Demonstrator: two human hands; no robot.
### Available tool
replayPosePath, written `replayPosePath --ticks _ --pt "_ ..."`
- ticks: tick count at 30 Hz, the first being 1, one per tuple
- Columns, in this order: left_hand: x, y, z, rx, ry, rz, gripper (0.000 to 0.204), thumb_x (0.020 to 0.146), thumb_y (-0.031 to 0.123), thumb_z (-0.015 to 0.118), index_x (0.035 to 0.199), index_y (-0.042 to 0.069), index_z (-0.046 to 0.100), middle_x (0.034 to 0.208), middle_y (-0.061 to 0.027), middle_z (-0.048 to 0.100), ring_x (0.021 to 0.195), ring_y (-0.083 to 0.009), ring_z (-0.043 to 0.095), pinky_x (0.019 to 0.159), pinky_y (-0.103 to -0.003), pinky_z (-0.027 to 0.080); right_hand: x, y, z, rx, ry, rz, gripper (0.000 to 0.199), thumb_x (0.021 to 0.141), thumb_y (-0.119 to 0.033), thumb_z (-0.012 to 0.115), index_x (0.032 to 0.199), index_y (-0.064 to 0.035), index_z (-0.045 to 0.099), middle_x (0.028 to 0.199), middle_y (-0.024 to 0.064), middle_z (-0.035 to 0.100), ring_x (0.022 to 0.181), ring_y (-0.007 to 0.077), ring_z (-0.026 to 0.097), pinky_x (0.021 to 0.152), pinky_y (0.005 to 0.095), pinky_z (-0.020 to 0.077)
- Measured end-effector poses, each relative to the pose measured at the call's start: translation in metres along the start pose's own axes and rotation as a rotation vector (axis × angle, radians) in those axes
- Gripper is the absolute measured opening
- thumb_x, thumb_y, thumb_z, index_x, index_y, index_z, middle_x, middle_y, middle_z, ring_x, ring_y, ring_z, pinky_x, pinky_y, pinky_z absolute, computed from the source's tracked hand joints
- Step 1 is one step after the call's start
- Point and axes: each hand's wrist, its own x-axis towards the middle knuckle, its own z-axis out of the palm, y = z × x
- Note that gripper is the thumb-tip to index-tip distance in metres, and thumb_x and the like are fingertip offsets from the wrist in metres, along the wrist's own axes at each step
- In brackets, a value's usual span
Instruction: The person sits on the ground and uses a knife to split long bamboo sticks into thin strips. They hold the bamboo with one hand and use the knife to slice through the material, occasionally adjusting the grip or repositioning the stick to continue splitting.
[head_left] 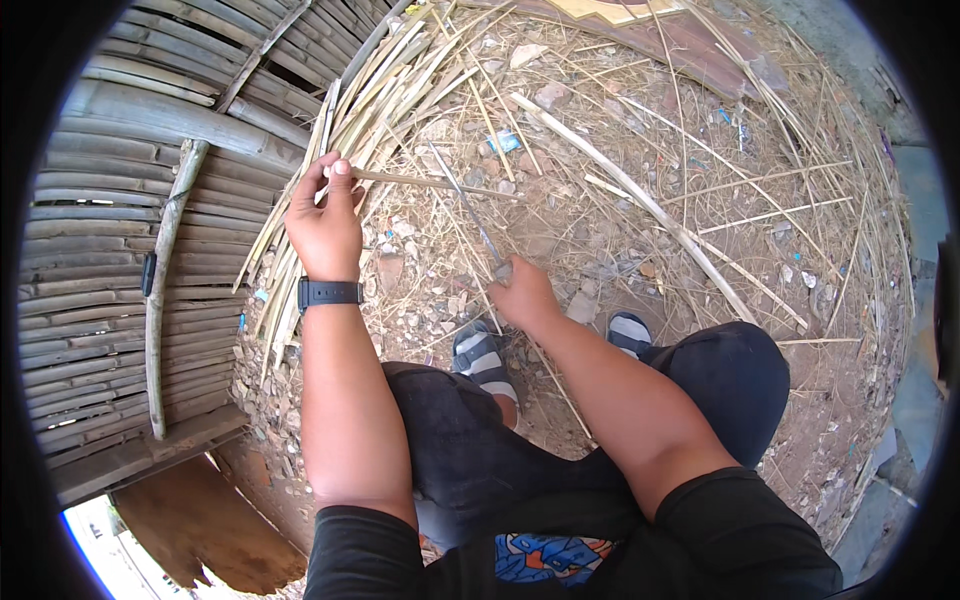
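Observation:
My left hand (328,225), with a dark watch on its wrist, pinches one end of a thin bamboo strip (405,180) between thumb and fingers. The strip points out to the right, nearly level. My right hand (525,297) is closed round the handle of a long, narrow knife (476,222), its blade slanting up and to the left. In the picture blade and strip cross near the strip's middle; whether they touch I cannot tell. Most of the handle is hidden in my fist.
A heap of split bamboo strips (390,115) lies beside a bamboo slat wall (120,250) on the left. A thicker pole (640,190) and loose strips are strewn over the stony ground on the right. My sandalled foot (482,355) is below my hands. A brown board (680,45) lies at the far side.

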Motion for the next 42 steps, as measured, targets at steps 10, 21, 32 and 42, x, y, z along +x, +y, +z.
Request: replayPosePath --ticks 10,21,32,42 --pt "-0.001 -0.003 0.001 0.059 0.039 0.004 0.026 0.094 0.02 0.07 0.108 -0.001 0.068 0.092 -0.0063 0.067 0.079 -0.0106 0.064 0.068 -0.025 0.058 0.007 0.025 -0.013 -0.085 -0.078 0.168 0.042 0.081 -0.019 0.07 0.116 0.0015 0.058 0.096 0.0255 0.069 0.094 0.041 0.068 0.082 0.0486 0.0538" --pt "-0.009 0.035 -0.011 0.178 0.004 0.007 0.033 0.092 0.023 0.072 0.116 0.0 0.067 0.097 -0.0067 0.067 0.088 -0.014 0.068 0.067 -0.025 0.057 -0.025 0.031 0.01 -0.051 -0.084 0.133 0.036 0.08 -0.021 0.067 0.107 0.0009 0.058 0.097 0.0261 0.068 0.093 0.0418 0.067 0.082 0.0487 0.0532" --pt "-0.012 0.033 -0.01 0.17 -0.044 -0.036 0.034 0.097 0.021 0.064 0.123 -0.001 0.062 0.106 -0.0068 0.065 0.094 -0.0134 0.065 0.078 -0.028 0.058 -0.021 -0.01 0.01 0.236 -0.144 -0.04 0.033 0.078 -0.019 0.069 0.104 -0.0002 0.059 0.092 0.0223 0.07 0.089 0.0395 0.068 0.079 0.0448 0.0545" --pt "-0.005 0.023 -0.021 0.029 0.049 -0.094 0.034 0.098 0.014 0.062 0.127 -0.003 0.059 0.109 -0.011 0.067 0.092 -0.0137 0.065 0.079 -0.029 0.058 -0.021 -0.027 0.012 0.095 -0.124 -0.088 0.032 0.08 -0.018 0.068 0.106 -0.002 0.058 0.087 0.024 0.068 0.084 0.0427 0.067 0.075 0.0494 0.0527"
